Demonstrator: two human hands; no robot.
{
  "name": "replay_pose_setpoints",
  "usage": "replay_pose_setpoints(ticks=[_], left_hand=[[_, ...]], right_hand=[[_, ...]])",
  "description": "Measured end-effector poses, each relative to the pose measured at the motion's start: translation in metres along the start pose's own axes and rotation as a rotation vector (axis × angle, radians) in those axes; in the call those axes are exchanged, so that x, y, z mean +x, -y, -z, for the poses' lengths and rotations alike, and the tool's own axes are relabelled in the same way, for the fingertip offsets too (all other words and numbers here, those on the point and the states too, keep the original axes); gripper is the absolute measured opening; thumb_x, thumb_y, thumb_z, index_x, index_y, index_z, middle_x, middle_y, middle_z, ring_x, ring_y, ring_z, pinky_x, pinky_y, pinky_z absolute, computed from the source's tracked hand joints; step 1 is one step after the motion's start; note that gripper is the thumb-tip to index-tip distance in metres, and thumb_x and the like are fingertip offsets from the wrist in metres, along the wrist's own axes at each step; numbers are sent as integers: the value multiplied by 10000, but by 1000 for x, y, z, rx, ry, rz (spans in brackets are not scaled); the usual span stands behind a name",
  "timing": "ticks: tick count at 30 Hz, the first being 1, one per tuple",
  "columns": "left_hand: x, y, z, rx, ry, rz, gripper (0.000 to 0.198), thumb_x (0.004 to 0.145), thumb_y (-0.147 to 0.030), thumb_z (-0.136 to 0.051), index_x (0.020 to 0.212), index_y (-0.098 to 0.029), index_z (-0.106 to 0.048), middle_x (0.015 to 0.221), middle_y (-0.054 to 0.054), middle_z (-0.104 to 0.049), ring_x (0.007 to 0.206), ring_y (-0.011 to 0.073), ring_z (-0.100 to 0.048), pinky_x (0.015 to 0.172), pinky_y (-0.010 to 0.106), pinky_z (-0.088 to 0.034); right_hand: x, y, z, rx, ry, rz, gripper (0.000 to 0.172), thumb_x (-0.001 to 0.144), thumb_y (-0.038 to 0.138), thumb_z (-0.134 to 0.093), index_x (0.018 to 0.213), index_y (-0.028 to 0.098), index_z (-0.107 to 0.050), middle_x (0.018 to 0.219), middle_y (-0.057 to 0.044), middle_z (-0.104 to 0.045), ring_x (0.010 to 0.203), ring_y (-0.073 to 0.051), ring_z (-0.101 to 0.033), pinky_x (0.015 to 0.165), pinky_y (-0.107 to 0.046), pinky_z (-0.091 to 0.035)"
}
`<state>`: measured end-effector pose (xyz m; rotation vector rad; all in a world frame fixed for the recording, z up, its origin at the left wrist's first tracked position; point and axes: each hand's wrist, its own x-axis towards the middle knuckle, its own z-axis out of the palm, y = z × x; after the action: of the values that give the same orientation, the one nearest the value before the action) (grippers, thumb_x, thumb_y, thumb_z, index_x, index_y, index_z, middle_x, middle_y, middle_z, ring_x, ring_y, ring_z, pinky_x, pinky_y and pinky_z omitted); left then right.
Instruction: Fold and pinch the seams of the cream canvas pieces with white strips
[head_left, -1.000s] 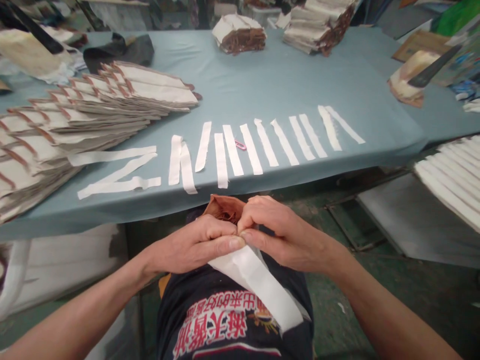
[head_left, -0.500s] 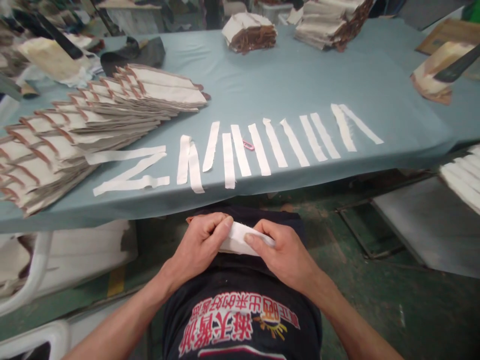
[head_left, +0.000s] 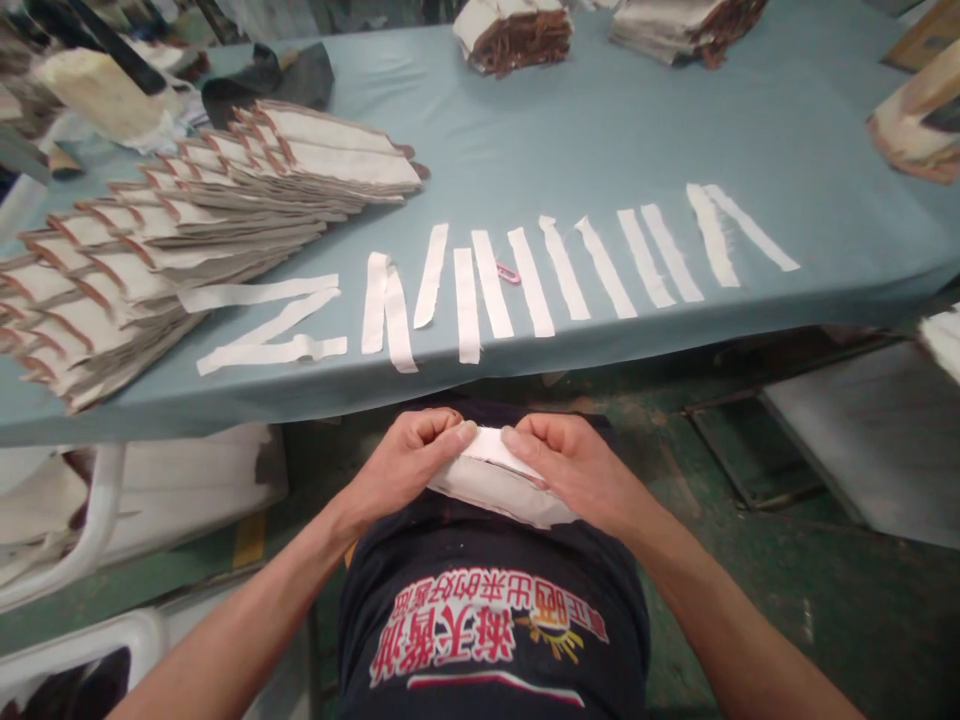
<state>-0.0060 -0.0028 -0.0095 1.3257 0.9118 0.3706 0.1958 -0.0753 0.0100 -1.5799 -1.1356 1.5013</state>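
Note:
Both of my hands hold a folded white cloth piece [head_left: 491, 480] in front of my dark printed shirt, below the table's near edge. My left hand [head_left: 409, 462] is closed on its left end, thumb pressed on top. My right hand [head_left: 574, 465] is closed on its right end, thumb pointing left. The two thumbs almost meet over the cloth. Just beyond the hands, a row of several white cloth strips [head_left: 529, 280] lies along the front of the blue-grey table [head_left: 585, 130].
A fanned stack of beige pieces with reddish-brown trim [head_left: 165, 240] fills the table's left side. Two smaller stacks [head_left: 517, 25] sit at the far edge. A small pink clip [head_left: 508, 273] lies among the strips. White bins [head_left: 90, 520] stand under the table at left.
The brown fabric seen a second ago is out of sight. The long white strip that hung down is now folded short between my hands. The view has shifted down and closer.

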Motion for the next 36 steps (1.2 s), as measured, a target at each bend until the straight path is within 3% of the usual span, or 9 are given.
replay_pose_setpoints(ticks=[6,11,18,23,30,36], left_hand=[[4,3,1,-29,27,16,578,874,-652,-678,632,-165,-482,590,-53,-382,547,77,-301,493,208,-231],[8,-3,-3,-34,8,8,557,876,-633,-681,640,-165,-493,584,-56,-381,536,75,-297,487,209,-218],[13,-8,-4,18,-16,-104,593,863,-608,-706,566,-171,-438,606,-45,-380,547,78,-316,492,221,-212],[13,-4,-5,-83,12,-41,560,882,-633,-674,626,-173,-482,560,-68,-358,507,69,-272,462,209,-203],[14,-1,-8,-113,-34,-45,600,827,-671,-717,603,-163,-490,595,-55,-390,513,63,-301,459,202,-221],[9,2,-6,-139,0,-43,566,816,-662,-725,657,-159,-519,653,-49,-420,549,75,-331,484,205,-256]], right_hand=[[-23,-1,-15,51,6,-77,460,924,596,-571,680,215,-489,546,70,-398,506,-95,-327,472,-248,-224],[-25,-8,-21,13,-11,-43,432,957,562,-529,711,206,-533,560,67,-381,510,-102,-311,473,-253,-231],[-18,-17,-22,-106,-115,-5,393,952,481,-533,693,192,-600,649,-1,-600,603,-146,-529,574,-271,-368],[-17,-16,-27,-180,-144,106,327,933,392,-523,665,205,-521,661,24,-503,642,-142,-487,611,-278,-348],[-8,-33,-24,-194,-147,102,337,944,416,-515,673,216,-495,654,31,-460,641,-146,-454,606,-277,-354],[-11,-31,-26,-170,-190,131,358,940,433,-547,661,222,-476,640,34,-462,634,-147,-449,603,-280,-347]])
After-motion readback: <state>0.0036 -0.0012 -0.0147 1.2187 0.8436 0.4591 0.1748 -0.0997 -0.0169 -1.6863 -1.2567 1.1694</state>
